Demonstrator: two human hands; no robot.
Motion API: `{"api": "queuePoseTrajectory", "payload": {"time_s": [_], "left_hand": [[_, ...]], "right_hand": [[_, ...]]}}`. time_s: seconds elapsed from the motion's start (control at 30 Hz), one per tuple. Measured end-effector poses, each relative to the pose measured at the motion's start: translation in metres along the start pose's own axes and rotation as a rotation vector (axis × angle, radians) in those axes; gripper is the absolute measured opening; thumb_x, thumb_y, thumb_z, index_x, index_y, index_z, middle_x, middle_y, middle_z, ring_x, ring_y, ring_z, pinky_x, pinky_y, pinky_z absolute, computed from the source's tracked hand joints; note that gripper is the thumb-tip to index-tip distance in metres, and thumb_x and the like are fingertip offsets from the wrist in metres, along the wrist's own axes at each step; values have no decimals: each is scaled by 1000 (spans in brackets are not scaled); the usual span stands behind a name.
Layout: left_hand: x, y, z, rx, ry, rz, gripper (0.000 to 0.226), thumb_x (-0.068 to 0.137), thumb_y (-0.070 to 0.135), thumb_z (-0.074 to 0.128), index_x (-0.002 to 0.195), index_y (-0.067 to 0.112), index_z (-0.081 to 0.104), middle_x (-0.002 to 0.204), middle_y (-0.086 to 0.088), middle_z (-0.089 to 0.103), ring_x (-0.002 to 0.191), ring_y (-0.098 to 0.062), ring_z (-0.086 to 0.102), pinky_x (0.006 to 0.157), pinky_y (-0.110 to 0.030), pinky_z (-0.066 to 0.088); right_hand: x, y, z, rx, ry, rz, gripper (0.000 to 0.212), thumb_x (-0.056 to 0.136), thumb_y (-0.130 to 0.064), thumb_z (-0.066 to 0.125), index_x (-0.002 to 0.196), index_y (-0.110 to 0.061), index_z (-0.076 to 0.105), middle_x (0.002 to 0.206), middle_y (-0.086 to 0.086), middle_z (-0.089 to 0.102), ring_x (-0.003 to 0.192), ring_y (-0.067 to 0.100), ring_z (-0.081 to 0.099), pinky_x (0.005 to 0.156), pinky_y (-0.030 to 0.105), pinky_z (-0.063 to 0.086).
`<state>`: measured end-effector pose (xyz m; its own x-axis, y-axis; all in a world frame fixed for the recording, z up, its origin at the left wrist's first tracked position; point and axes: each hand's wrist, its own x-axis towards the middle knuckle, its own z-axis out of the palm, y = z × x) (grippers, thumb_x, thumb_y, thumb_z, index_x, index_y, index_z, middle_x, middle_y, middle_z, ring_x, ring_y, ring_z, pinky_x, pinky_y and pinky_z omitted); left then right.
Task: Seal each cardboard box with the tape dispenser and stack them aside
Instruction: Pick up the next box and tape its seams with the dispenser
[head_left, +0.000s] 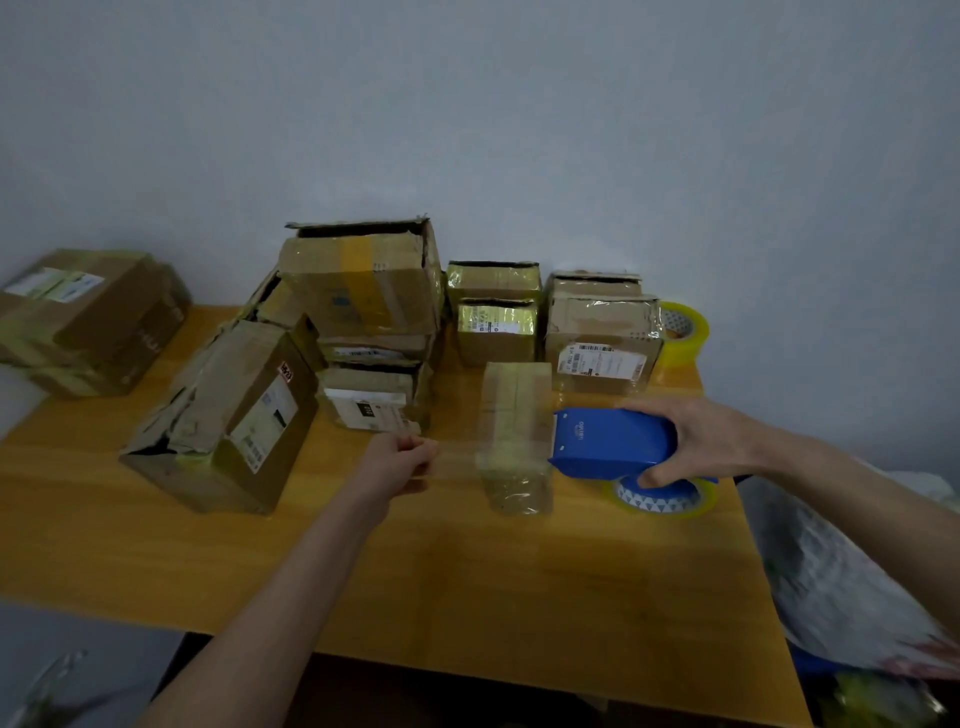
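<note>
A small cardboard box (515, 415) wrapped in clear tape sits in the middle of the wooden table (467, 582). My right hand (698, 441) grips the blue tape dispenser (610, 442) just right of the box. A strip of clear tape (457, 457) stretches from the dispenser across the box to my left hand (402, 462), which pinches the strip's free end left of the box.
Several worn cardboard boxes (363, 291) are stacked at the back of the table, a larger one (228, 415) lies at the left, and a separate pile (88, 317) stands far left. A yellow tape roll (683, 332) sits at the back right. A plastic bag (841, 577) lies beyond the right edge.
</note>
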<state>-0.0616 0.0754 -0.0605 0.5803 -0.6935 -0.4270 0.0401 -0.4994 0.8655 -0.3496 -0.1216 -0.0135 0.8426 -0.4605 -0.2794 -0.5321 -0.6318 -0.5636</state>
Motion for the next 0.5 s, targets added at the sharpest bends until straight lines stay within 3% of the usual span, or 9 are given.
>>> {"api": "queuePoseTrajectory", "payload": {"time_s": [0.13, 0.27, 0.5], "left_hand": [[-1, -7, 7, 36, -15, 10, 11, 92, 13, 61, 88, 3, 63, 73, -7, 60, 67, -13, 59, 50, -17, 50], [0, -12, 15, 32, -12, -9, 12, 93, 13, 61, 88, 2, 62, 74, -7, 59, 68, -14, 58, 49, -16, 49], [8, -16, 16, 27, -5, -19, 12, 93, 13, 61, 88, 1, 61, 71, -6, 58, 64, -12, 57, 49, -17, 50]], "right_hand": [[-6, 9, 6, 19, -16, 48, 71, 71, -29, 81, 118, -57, 36, 113, -18, 56, 103, 10, 58, 91, 32, 50], [-6, 16, 12, 6, -26, 83, 80, 70, -30, 81, 137, -40, 39, 115, -16, 57, 104, 10, 58, 92, 33, 51], [2, 18, 16, 9, -16, 80, 72, 67, -33, 78, 127, -46, 42, 113, -12, 61, 101, 11, 59, 90, 40, 52]]}}
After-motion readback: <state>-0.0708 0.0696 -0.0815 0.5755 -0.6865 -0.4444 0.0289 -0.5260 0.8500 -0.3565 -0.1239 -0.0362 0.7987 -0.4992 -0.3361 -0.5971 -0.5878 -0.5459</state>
